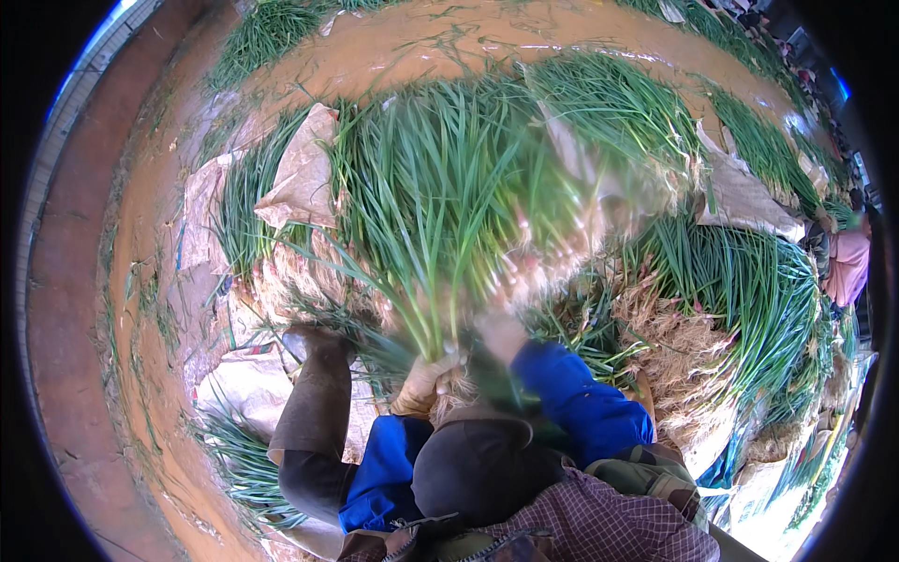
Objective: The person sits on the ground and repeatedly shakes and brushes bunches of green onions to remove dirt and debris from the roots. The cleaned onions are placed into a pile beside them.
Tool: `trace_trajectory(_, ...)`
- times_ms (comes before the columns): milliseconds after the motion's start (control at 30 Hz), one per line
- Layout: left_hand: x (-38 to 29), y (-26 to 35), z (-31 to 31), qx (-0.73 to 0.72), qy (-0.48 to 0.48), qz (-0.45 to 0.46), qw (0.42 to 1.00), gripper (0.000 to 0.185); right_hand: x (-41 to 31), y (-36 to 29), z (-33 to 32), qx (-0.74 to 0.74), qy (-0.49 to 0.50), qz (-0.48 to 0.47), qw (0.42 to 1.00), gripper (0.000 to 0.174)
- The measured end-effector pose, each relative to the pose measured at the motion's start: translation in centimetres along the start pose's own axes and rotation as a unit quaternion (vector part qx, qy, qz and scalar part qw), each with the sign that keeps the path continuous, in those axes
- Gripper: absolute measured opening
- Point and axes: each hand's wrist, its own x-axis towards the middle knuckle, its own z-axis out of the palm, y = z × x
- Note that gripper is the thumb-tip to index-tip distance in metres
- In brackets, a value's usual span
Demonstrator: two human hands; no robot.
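Note:
My left hand (pixel 421 381), in a pale glove, grips a small bunch of green onions (pixel 427 319) by its white stem bases. Their leaves fan upward, and pale stringy roots (pixel 460 385) hang beside the glove. My right hand (pixel 501 336) is blurred at the end of a blue sleeve, just right of the bunch; its fingers cannot be made out. Beyond both hands lies a broad heap of green onions (pixel 428 168), leaves pointing away and reddish-white bases towards me. The right part of this heap is blurred.
At right lies another onion pile (pixel 744 295) with matted roots (pixel 667 351). Sacking pieces (pixel 302 172) lie among the heaps. My boot (pixel 316 379) is at left. Wet brown ground (pixel 435 35) lies beyond, and a person in pink (pixel 846 260) is at far right.

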Motion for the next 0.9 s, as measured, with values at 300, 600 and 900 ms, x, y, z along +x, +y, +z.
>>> trace_trajectory(300,0.2,-0.6,0.8,0.007,0.012,0.011,1.000,0.018,6.8,1.0,-0.2,0.618,0.074,0.173,0.763,0.023)
trace_trajectory(600,2.3,-2.4,0.5,-0.011,0.104,0.026,0.994,0.012,2.2,-2.4,2.3,0.327,0.085,0.145,0.930,0.024)
trace_trajectory(900,2.1,-3.1,2.5,0.048,0.201,0.023,0.978,0.014,0.4,-0.2,3.8,0.181,0.152,0.131,0.963,0.031)
